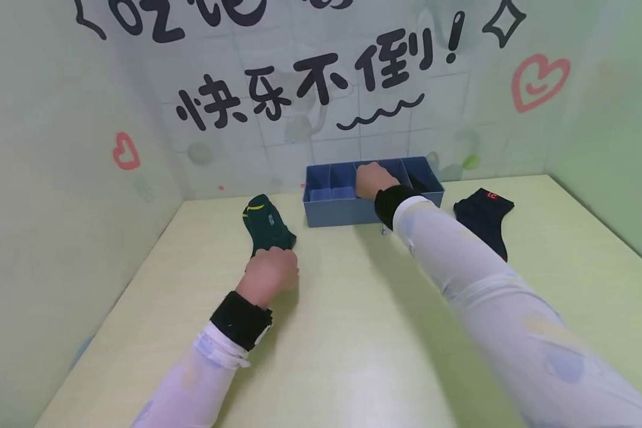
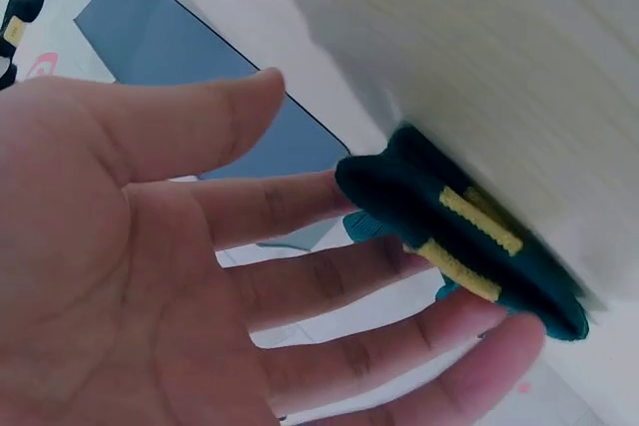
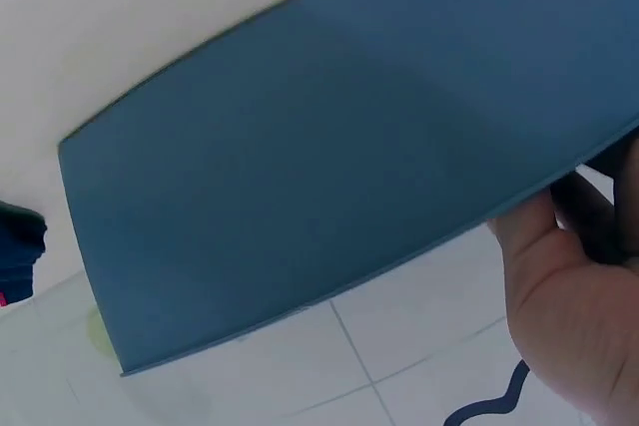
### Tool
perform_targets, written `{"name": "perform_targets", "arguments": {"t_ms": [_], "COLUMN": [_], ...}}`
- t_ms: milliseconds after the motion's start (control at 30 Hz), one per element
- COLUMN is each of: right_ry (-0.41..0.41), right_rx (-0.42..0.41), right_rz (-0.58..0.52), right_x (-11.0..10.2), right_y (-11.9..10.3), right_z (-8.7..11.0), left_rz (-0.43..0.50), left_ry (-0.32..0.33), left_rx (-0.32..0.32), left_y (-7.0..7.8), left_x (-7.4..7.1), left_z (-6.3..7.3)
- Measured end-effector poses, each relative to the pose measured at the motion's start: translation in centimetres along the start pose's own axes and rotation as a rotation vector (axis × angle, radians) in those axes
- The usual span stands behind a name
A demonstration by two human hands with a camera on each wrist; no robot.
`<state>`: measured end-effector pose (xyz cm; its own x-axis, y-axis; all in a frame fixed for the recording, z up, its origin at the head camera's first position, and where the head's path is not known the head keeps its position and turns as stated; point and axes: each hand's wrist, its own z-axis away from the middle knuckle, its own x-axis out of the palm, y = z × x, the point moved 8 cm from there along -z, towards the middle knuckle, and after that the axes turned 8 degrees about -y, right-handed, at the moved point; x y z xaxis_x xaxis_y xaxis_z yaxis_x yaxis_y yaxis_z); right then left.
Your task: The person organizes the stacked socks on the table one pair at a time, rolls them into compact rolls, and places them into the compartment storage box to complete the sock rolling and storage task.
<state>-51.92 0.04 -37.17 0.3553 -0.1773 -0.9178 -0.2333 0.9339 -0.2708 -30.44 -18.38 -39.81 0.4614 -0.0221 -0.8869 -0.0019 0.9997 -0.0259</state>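
Note:
A pair of dark green socks (image 1: 267, 223) with yellow stripes lies at the left of the table. My left hand (image 1: 271, 273) is at its near end; in the left wrist view the fingers (image 2: 329, 286) stretch out against the socks (image 2: 469, 236), thumb apart. Farther back, my right hand (image 1: 374, 179) reaches over a middle compartment of the blue divided box (image 1: 348, 213). In the right wrist view that hand (image 3: 574, 316) pinches a dark cloth item (image 3: 584, 214), seemingly a sock, at the box rim; the box wall hides most of its fingers.
Dark cloth (image 1: 418, 185) lies in the box's rightmost compartment. A navy sock (image 1: 487, 220) with a red mark lies right of the box, partly behind my right sleeve. The box stands by the printed back wall (image 1: 278, 154); side walls flank the pale table (image 1: 342, 333).

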Motion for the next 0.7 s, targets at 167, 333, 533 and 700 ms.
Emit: {"name": "perform_targets", "arguments": {"t_ms": [167, 333, 533, 700], "right_ry": [0.129, 0.169, 0.158, 0.035], "right_rx": [-0.116, -0.179, -0.226, -0.483], "right_rz": [0.121, 0.201, 0.188, 0.261], "right_x": [-1.1, -1.6, -0.7, 3.1], "right_y": [-2.2, -4.0, -6.0, -8.5], "right_z": [3.6, 6.2, 10.2, 16.7], "left_rz": [-0.026, -0.049, -0.043, -0.059], "left_ry": [-0.006, -0.002, -0.040, -0.063], "left_rx": [0.041, 0.079, 0.171, 0.373], "left_y": [1.1, 2.5, 4.5, 7.4], "left_x": [0.0, 0.1, 0.8, 1.1], "left_z": [0.3, 0.8, 1.5, 2.5]}}
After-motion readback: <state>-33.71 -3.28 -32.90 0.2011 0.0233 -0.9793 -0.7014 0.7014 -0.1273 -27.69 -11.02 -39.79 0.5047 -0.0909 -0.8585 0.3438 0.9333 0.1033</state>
